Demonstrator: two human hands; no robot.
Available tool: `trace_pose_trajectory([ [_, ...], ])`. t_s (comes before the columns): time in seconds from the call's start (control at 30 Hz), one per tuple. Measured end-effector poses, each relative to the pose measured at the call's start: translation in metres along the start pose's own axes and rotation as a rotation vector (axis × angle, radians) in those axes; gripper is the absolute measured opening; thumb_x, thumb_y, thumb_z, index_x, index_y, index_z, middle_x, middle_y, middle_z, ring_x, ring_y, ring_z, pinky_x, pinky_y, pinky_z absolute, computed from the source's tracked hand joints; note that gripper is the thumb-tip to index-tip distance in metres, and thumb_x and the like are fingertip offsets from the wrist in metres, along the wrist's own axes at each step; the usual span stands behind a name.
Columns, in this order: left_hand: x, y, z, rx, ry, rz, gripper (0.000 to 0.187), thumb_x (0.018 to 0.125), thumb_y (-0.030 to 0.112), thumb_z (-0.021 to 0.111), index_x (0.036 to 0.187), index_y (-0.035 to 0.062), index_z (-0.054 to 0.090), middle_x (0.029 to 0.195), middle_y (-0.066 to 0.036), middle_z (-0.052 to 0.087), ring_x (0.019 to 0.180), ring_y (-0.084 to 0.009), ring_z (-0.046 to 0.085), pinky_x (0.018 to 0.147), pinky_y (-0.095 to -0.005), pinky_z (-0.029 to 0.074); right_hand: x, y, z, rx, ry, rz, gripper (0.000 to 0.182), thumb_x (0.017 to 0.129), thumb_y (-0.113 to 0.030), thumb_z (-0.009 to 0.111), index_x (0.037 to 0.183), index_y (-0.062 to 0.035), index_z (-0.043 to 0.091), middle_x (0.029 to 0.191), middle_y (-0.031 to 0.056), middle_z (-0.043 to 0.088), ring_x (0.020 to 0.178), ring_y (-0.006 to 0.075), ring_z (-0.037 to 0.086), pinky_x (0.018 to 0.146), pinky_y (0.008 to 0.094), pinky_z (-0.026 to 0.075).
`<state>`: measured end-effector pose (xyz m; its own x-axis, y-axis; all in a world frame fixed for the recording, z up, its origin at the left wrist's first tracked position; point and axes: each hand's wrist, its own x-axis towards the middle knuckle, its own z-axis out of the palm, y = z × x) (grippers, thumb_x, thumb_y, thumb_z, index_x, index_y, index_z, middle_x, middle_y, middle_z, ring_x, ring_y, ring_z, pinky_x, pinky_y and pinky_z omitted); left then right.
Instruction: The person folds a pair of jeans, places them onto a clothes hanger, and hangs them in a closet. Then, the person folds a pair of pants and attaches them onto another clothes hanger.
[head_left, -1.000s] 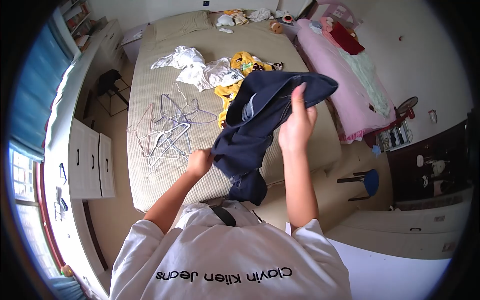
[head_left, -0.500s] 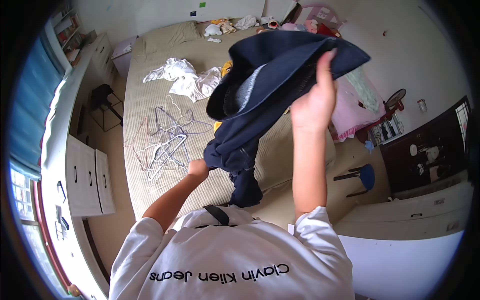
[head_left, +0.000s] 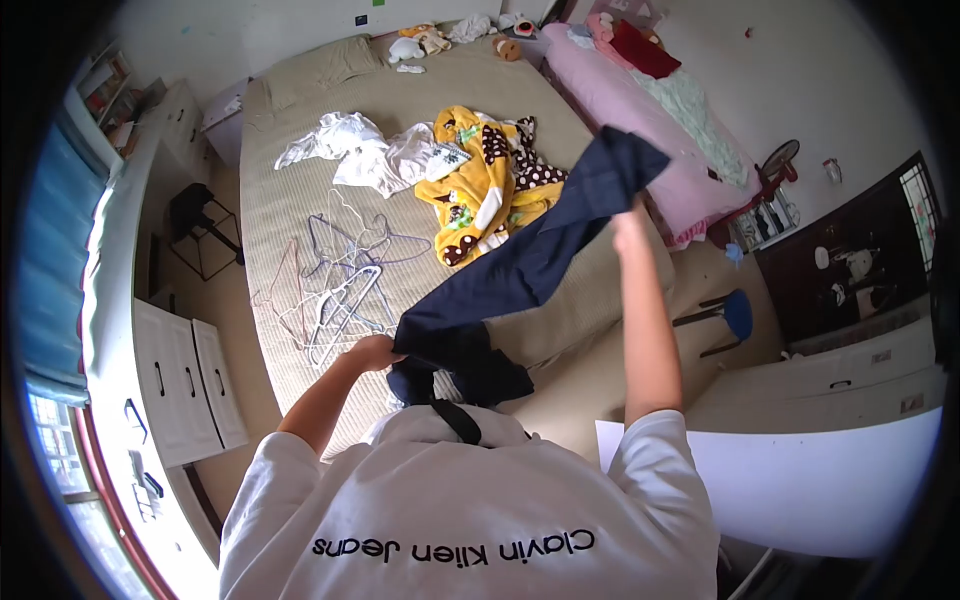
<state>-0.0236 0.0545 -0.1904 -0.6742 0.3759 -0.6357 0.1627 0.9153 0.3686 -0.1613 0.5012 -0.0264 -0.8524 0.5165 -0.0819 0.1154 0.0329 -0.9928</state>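
A pair of dark navy trousers (head_left: 520, 262) stretches diagonally between my two hands above the bed. My left hand (head_left: 374, 352) is closed on the cloth at the near left end. Farther off and higher, my right hand (head_left: 629, 226) grips the other end, where the fabric bends over past my fingers. Part of the garment hangs bunched in front of my chest. A tangle of wire hangers (head_left: 340, 290) lies on the bed left of the trousers. Beyond them are a yellow patterned garment (head_left: 478, 185) and white clothes (head_left: 375, 155).
The bed (head_left: 300, 210) has a ribbed beige cover, with a pillow (head_left: 330, 65) and soft toys (head_left: 425, 42) at its far end. A smaller pink bed (head_left: 640, 110) stands to the right. A blue stool (head_left: 737, 313) and white cabinets (head_left: 185, 375) flank the bed.
The trousers have been lowered and pulled out lengthwise, uncovering the yellow garment. My right hand has moved down and slightly right; my left hand has moved slightly left and down.
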Motion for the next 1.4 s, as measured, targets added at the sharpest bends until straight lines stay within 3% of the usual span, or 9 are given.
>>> trace_pose_trajectory([
  [0.1,0.000,0.022,-0.023,-0.326,0.043,0.144,0.054,0.085,0.053,0.051,0.074,0.0012,0.062,0.066,-0.012,0.063,0.068,-0.0267,0.062,0.066,-0.0366,0.046,-0.061,0.108,0.034,-0.444,-0.088,0.221,0.086,0.088,-0.045,0.052,0.144,0.0020,0.006,0.149,0.0210,0.016,0.138,0.0305,0.017,0.109,0.0380,0.020],
  [0.23,0.002,0.062,-0.062,-0.879,0.162,0.233,0.044,0.088,0.036,0.059,0.070,-0.0038,0.059,0.060,-0.009,0.055,0.059,-0.0150,0.056,0.058,-0.0294,0.043,-0.180,0.206,0.063,-0.526,-0.421,0.240,0.057,0.066,-0.017,0.066,0.118,0.0030,0.053,0.116,0.0216,0.057,0.110,0.0329,0.053,0.092,0.0379,0.043],
  [0.3,0.009,0.077,-0.075,-1.032,0.219,0.297,0.038,0.088,0.032,0.061,0.070,-0.0018,0.059,0.060,-0.004,0.053,0.058,-0.0114,0.051,0.058,-0.0264,0.042,-0.218,0.254,0.067,-0.470,-0.604,0.237,0.073,0.050,-0.013,0.070,0.119,0.0026,0.053,0.113,0.0219,0.058,0.110,0.0346,0.053,0.094,0.0367,0.042],
  [0.4,0.020,0.098,-0.079,-1.173,0.173,0.421,0.033,0.089,0.028,0.060,0.070,0.0004,0.059,0.064,-0.002,0.054,0.059,-0.0104,0.051,0.059,-0.0246,0.043,-0.267,0.285,0.068,-0.603,-0.449,-0.207,0.097,0.048,-0.019,0.076,0.132,0.0041,0.034,0.122,0.0229,0.049,0.112,0.0346,0.049,0.095,0.0392,0.039],
  [0.5,0.010,0.134,-0.089,-1.249,0.089,0.436,0.028,0.089,0.025,0.061,0.073,0.0017,0.059,0.066,0.000,0.052,0.060,-0.0096,0.052,0.061,-0.0244,0.044,-0.272,0.243,0.061,-0.393,-0.479,-0.112,0.109,0.047,-0.027,0.080,0.135,0.0047,0.025,0.124,0.0228,0.046,0.114,0.0361,0.047,0.098,0.0409,0.036],
  [0.6,0.012,0.167,-0.092,-1.315,0.039,0.435,0.026,0.089,0.025,0.061,0.076,0.0024,0.057,0.066,0.000,0.051,0.060,-0.0109,0.054,0.060,-0.0241,0.045,-0.264,0.226,0.058,-0.439,-0.304,-0.326,0.100,0.045,-0.031,0.085,0.127,0.0016,0.038,0.126,0.0236,0.046,0.117,0.0381,0.045,0.100,0.0425,0.035],
  [0.83,0.029,0.221,-0.105,-1.379,0.024,0.475,0.031,0.089,0.030,0.061,0.072,0.0058,0.052,0.065,-0.004,0.059,0.060,-0.0112,0.060,0.061,-0.0204,0.047,-0.267,0.181,0.026,-0.590,0.017,-0.473,0.083,0.061,-0.022,0.076,0.128,0.0030,0.034,0.120,0.0200,0.046,0.112,0.0343,0.046,0.096,0.0407,0.035],
  [0.97,0.042,0.242,-0.104,-1.435,0.079,0.501,0.028,0.089,0.029,0.061,0.075,0.0057,0.053,0.065,-0.004,0.059,0.060,-0.0124,0.060,0.062,-0.0214,0.048,-0.264,0.169,0.004,-0.337,-0.173,-0.167,0.031,0.080,-0.025,0.067,0.090,-0.0033,0.048,0.082,0.0093,0.052,0.071,0.0213,0.050,0.065,0.0324,0.042],
  [1.4,0.057,0.286,-0.088,-1.513,0.218,0.536,0.027,0.092,0.026,0.049,0.077,0.0045,0.056,0.070,-0.005,0.060,0.064,-0.0133,0.058,0.067,-0.0261,0.048,-0.236,0.171,-0.047,-0.348,-0.305,-0.196,0.031,0.087,-0.025,0.054,0.073,0.0031,0.053,0.066,0.0217,0.055,0.060,0.0347,0.054,0.055,0.0411,0.041],
])
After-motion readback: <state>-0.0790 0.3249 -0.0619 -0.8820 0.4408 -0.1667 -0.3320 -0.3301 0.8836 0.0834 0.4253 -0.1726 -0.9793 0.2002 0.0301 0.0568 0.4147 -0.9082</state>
